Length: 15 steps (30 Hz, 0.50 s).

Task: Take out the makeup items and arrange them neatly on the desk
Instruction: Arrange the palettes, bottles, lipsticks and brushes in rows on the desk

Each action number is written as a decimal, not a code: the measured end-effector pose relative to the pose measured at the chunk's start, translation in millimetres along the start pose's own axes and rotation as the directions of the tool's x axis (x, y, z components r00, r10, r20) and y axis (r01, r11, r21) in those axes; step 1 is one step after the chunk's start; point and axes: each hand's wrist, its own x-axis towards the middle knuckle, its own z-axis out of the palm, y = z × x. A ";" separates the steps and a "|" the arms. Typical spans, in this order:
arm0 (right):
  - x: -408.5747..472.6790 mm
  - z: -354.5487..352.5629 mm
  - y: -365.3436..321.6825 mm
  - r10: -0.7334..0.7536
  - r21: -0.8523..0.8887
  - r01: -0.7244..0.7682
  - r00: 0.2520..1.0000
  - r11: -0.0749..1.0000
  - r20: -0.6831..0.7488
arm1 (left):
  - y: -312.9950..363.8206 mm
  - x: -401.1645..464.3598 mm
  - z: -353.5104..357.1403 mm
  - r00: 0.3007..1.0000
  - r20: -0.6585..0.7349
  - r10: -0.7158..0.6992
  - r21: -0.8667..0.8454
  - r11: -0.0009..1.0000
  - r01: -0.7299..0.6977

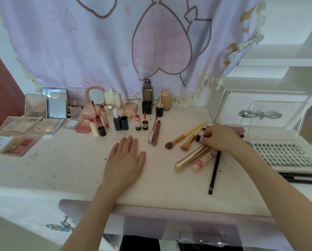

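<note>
Right hand: the right hand (219, 137) is curled over a loose pile of tools at the right of the white desk (70, 165), fingertips pinching a small black-capped tube (199, 138); it is judged to be picked out for sorting.
Left hand: the left hand (125, 161) is laid flat on the desk, palm down, fingers straight and together, holding nothing; it is probably kept there as a brace.
Unsorted pile: 2 bamboo-handled brushes (185, 137), a gold metal tube (192, 157), a pink printed tube (203, 160) and a long black pencil (214, 172) are lying crossed and touching beneath the right hand.
Arranged row: small lip products (141, 123) are stood upright in a line, with a dark square foundation bottle (147, 98) and a beige bottle (166, 99) behind them, near the lilac curtain (97, 42).
Palettes: open palettes and compacts (25, 134) are grouped at the left, flat or propped open.
Far right: a clear acrylic box (256, 113) is seen behind a tray of false lashes (285, 154).
Progress: most items are judged already out; the pile is left to be straightened.
</note>
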 end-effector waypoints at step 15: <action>-34.6 -5.8 -38.1 -0.110 0.794 0.256 0.966 0.552 -0.235 | -0.6 -10.2 -7.0 0.963 -0.270 0.018 -0.369 0.922 -0.121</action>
